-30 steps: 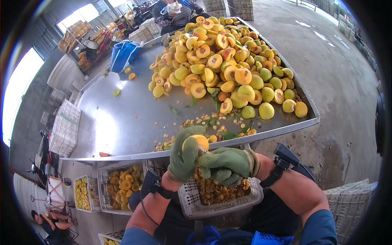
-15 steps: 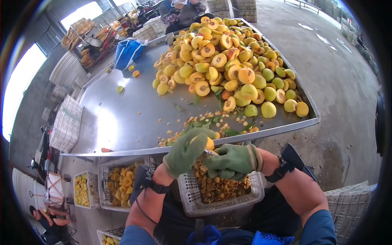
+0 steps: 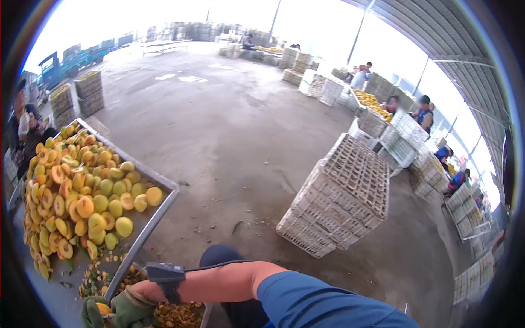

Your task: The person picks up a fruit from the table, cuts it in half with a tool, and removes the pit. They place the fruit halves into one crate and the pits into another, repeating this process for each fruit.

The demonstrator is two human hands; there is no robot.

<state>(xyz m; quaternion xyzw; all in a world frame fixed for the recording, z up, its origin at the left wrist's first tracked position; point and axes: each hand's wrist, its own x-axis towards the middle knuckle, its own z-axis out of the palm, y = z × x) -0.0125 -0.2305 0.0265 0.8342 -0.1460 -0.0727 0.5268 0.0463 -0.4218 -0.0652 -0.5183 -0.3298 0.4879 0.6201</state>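
At the lower left edge, my left hand [image 3: 91, 312] in a green glove is closed around a yellow peach half [image 3: 103, 308]. My right hand [image 3: 133, 309], gloved the same way, is closed right beside the fruit. Half a second ago a small metal-ended tool showed in it; now the tool is mostly hidden. Both hands are at the near rim of a metal table [image 3: 143, 236], which bears a big heap of whole and halved yellow peaches [image 3: 87, 205]. Pits and leaves lie near the rim. Below my right forearm, peach scraps [image 3: 183, 314] fill a crate.
Stacked white plastic crates [image 3: 339, 191] stand on the concrete floor to the right. A person [image 3: 24, 128] sits beyond the heap. Further off are more crate stacks, several people at other fruit tables, and a blue truck [image 3: 65, 63].
The view has swung far to the right, so the table and both hands now appear at the lower left. The peach half is still in my left hand.
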